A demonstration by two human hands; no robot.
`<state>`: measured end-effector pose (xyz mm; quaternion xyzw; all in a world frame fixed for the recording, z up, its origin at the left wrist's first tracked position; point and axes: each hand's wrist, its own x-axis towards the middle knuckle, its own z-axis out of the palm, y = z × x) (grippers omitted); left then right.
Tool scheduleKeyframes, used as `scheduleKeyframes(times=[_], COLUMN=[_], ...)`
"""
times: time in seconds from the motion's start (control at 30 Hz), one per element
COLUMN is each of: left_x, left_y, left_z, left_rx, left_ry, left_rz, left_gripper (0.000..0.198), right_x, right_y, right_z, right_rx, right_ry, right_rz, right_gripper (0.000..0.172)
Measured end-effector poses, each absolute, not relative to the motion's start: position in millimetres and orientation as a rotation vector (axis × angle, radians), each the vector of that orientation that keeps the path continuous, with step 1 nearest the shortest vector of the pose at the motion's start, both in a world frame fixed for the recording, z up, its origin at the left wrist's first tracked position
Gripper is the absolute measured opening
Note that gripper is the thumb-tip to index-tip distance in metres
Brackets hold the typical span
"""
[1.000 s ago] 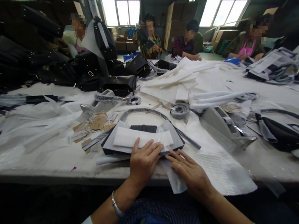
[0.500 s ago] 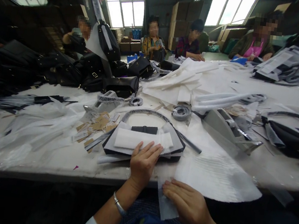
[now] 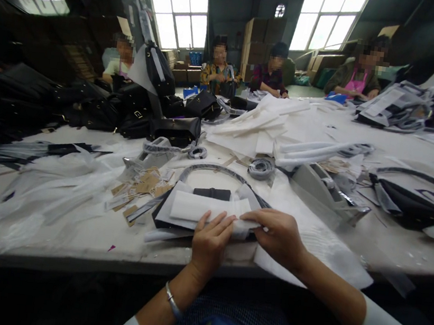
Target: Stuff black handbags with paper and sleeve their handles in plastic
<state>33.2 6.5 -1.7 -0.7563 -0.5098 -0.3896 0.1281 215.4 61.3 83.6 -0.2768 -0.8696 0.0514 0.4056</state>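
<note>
Head view: left hand (image 3: 209,244) flat, right hand (image 3: 281,237) pinching wrapping (image 3: 191,207); tags (image 3: 147,182), tape dispenser (image 3: 314,183) nearby.

white table (image 3: 83,238) | on it: handled black bag (image 3: 212,193) | brown tags (image 3: 147,181) | coiled strap (image 3: 261,169) | tape dispensers (image 3: 313,185) | white sheets (image 3: 245,126)

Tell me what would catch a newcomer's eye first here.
Likely the two bare hands at the near side of the table: the left hand, a silver bracelet on its wrist, rests on white padding, and the right hand is at the padding's right end. Next might come the heap of black bags on the left and the bright windows in the background.
</note>
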Motion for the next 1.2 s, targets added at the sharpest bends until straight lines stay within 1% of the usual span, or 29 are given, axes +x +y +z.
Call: scheduleKeyframes(times=[0.13, 0.23, 0.43, 0.5, 0.6, 0.73, 0.8, 0.87, 0.93, 1.13, 1.2], left_x=[32.8, 31.1, 29.8, 30.2, 30.2, 28.6, 27.4, 26.2, 25.2, 26.6, 28.1], left_y=[8.6, 9.6, 8.6, 8.7, 10.4, 15.3, 18.5, 21.4, 23.3, 23.1, 22.6], left_z=[-4.4, -4.3, -0.9, 3.4, 12.8, 24.3, 27.1, 27.7, 27.0, 25.6, 26.9], left_rx=[-2.174, -2.183, -2.221, -2.235, -2.277, -2.328, -2.362, -2.382, -2.385, -2.415, -2.426], left_ry=[-1.436, -1.421, -1.453, -1.485, -1.550, -1.611, -1.612, -1.596, -1.571, -1.559, -1.582], left_rz=[-1.189, -1.209, -1.262, -1.246, -1.133, -0.908, -0.812, -0.779, -0.774, -0.620, -0.573], left_gripper=[0.020, 0.023, 0.021, 0.020, 0.018, 0.029, 0.025, 0.015, 0.011, 0.017, 0.019], right_x=[201.6, 195.9, 193.7, 193.1, 191.5, 188.8, 187.7, 187.0, 186.4, 180.3, 177.9], right_y=[98.2, 113.8, 125.3, 130.5, 141.0, 153.4, 156.9, 158.9, 160.4, 165.0, 163.8], right_z=[74.0, 65.4, 57.0, 57.4, 58.8, 58.8, 57.6, 55.8, 53.8, 47.5, 45.8], right_rx=[-1.130, -1.341, -1.317, -1.340, -1.370, -1.356, -1.347, -1.342, -1.341, -1.333, -1.332], right_ry=[-2.246, -2.363, -2.450, -2.479, -2.507, -2.522, -2.524, -2.516, -2.498, -2.436, -2.403], right_rz=[0.194, 0.209, 0.398, 0.480, 0.581, 0.660, 0.669, 0.666, 0.654, 0.607, 0.590], right_gripper=[0.011, 0.011, 0.007, 0.011, 0.015, 0.032, 0.034, 0.034, 0.031, 0.023, 0.018])
